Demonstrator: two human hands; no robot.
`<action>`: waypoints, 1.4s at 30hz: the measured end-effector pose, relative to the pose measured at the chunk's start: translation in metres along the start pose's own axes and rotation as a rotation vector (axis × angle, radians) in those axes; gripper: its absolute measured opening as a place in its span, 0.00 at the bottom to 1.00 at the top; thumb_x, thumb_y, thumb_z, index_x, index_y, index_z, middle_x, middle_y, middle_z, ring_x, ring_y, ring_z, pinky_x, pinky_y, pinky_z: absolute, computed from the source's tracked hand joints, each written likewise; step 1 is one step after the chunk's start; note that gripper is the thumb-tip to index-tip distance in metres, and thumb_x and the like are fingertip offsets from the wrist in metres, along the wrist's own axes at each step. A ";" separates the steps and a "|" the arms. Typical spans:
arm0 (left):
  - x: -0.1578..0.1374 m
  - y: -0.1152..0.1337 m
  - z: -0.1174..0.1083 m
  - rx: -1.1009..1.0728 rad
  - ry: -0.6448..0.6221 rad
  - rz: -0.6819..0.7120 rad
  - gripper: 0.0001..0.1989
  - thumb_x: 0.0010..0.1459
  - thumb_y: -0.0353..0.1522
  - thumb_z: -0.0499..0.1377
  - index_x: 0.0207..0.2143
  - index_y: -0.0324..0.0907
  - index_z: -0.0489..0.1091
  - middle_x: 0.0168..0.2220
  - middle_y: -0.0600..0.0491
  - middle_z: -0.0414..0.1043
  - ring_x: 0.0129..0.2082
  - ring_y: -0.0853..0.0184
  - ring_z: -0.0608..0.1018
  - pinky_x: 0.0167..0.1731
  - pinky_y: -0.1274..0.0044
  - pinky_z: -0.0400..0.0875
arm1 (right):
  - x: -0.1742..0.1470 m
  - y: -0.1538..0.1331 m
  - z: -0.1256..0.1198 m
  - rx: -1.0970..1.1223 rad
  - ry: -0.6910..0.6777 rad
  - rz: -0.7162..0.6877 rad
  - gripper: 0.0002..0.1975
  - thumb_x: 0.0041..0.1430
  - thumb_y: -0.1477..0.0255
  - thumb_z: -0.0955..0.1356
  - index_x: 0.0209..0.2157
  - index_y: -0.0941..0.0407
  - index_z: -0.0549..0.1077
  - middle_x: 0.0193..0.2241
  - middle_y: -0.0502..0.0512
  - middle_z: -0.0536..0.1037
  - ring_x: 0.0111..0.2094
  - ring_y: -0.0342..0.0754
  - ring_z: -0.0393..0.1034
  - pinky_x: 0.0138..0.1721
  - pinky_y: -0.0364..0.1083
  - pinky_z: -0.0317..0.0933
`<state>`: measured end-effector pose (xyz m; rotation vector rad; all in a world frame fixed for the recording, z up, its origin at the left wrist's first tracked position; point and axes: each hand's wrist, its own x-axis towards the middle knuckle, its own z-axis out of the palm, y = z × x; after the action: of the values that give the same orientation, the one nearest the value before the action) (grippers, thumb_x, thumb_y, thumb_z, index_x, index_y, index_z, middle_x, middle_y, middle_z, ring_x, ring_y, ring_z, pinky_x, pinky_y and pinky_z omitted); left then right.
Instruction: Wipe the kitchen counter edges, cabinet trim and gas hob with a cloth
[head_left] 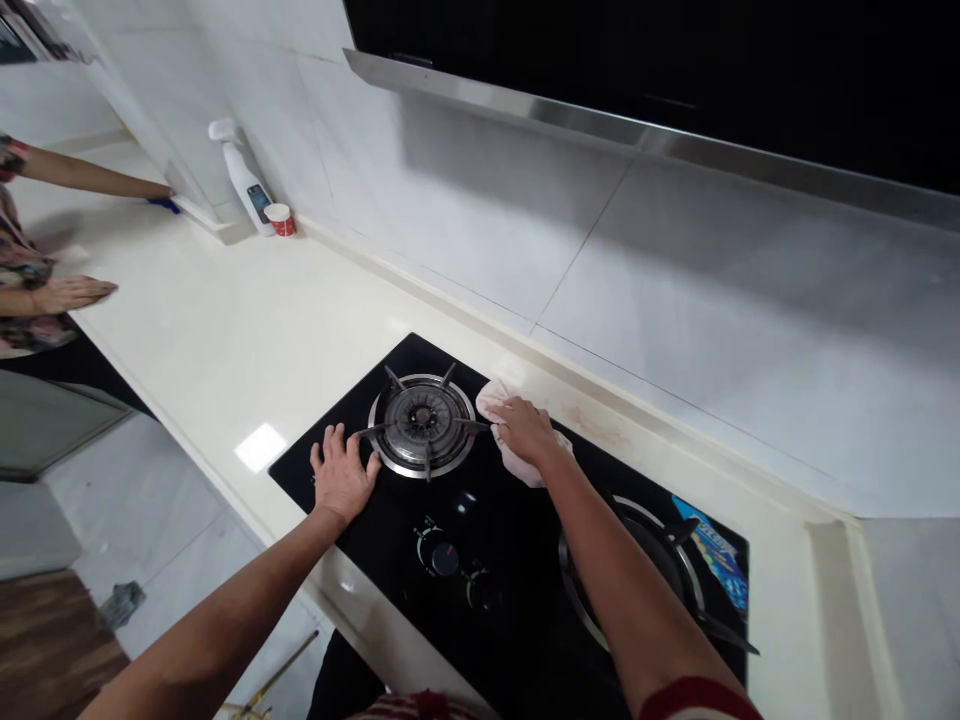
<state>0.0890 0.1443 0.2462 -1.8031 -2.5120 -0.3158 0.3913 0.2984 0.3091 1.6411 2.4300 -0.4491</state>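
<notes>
A black glass gas stove (480, 520) is set into the cream countertop (247, 300). My right hand (529, 430) presses a pale pinkish cloth (517, 462) against the stove's back edge, beside the left burner (422, 418). Part of the cloth sticks out past my fingers, and the rest is under my palm. My left hand (343, 472) lies on the glass at the left front of that burner, fingers spread, holding nothing. A brownish smear (596, 428) marks the counter behind the stove. My right forearm partly hides the right burner (652, 560).
A dark range hood (675, 80) overhangs the back wall. At the back left stand a white spray bottle (244, 180) and a red paper cup (280, 220). Another person (30, 270) leans over the counter's far left end. Control knobs (445, 558) sit near the stove's front.
</notes>
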 end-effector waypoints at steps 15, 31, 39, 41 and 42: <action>-0.003 0.004 0.000 0.009 -0.028 -0.001 0.28 0.66 0.44 0.50 0.59 0.34 0.68 0.68 0.32 0.57 0.71 0.43 0.56 0.66 0.50 0.51 | -0.105 -0.051 0.053 -0.009 0.030 -0.399 0.23 0.65 0.67 0.66 0.61 0.47 0.70 0.56 0.59 0.69 0.52 0.56 0.61 0.50 0.53 0.55; -0.003 0.004 -0.003 -0.029 -0.047 -0.017 0.28 0.65 0.44 0.50 0.59 0.34 0.67 0.68 0.32 0.57 0.71 0.43 0.55 0.67 0.50 0.50 | -0.094 -0.064 0.040 -0.061 -0.218 -0.781 0.14 0.67 0.70 0.66 0.49 0.42 0.78 0.54 0.53 0.73 0.55 0.54 0.59 0.51 0.54 0.49; -0.003 0.004 -0.003 -0.019 -0.044 -0.009 0.28 0.65 0.44 0.49 0.58 0.34 0.67 0.68 0.32 0.57 0.71 0.43 0.55 0.67 0.50 0.50 | -0.106 -0.021 0.028 -0.110 -0.300 -0.722 0.09 0.61 0.76 0.67 0.33 0.52 0.79 0.49 0.55 0.76 0.54 0.53 0.61 0.49 0.53 0.51; -0.003 0.004 -0.003 -0.026 -0.050 -0.014 0.28 0.65 0.44 0.49 0.58 0.35 0.67 0.69 0.32 0.57 0.71 0.43 0.55 0.67 0.50 0.50 | -0.106 -0.007 0.020 -0.153 -0.300 -0.657 0.10 0.61 0.77 0.66 0.31 0.53 0.78 0.47 0.56 0.76 0.52 0.54 0.63 0.47 0.52 0.52; -0.002 0.005 -0.004 -0.029 -0.054 -0.018 0.27 0.65 0.44 0.49 0.58 0.35 0.67 0.69 0.33 0.57 0.71 0.43 0.55 0.67 0.49 0.50 | -0.105 0.001 0.016 -0.170 -0.286 -0.593 0.10 0.60 0.78 0.65 0.33 0.53 0.79 0.47 0.57 0.76 0.51 0.54 0.63 0.46 0.52 0.52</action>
<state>0.0940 0.1429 0.2503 -1.8252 -2.5739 -0.3096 0.4314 0.2021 0.3263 0.7092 2.6009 -0.4947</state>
